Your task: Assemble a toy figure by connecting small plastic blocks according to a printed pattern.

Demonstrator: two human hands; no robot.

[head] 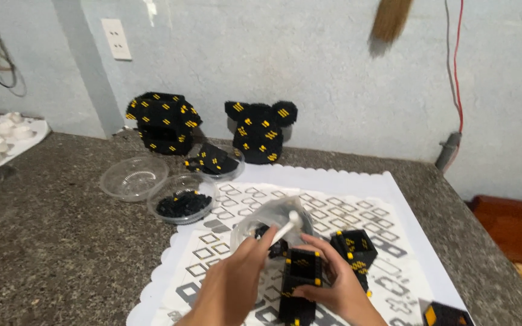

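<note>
Upright, the black-and-yellow block column (300,284) (long axis vertical) sits gripped in right-hand fingers (327,287).

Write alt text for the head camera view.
Two hands work on a black-and-yellow brick block: the right hand grips it, the left hand holds a white tool. Behind, on the stone counter, stand clear bowls and finished brick models.

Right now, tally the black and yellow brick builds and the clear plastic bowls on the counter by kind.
Black and yellow brick builds: 5
Clear plastic bowls: 4
Total: 9
</note>
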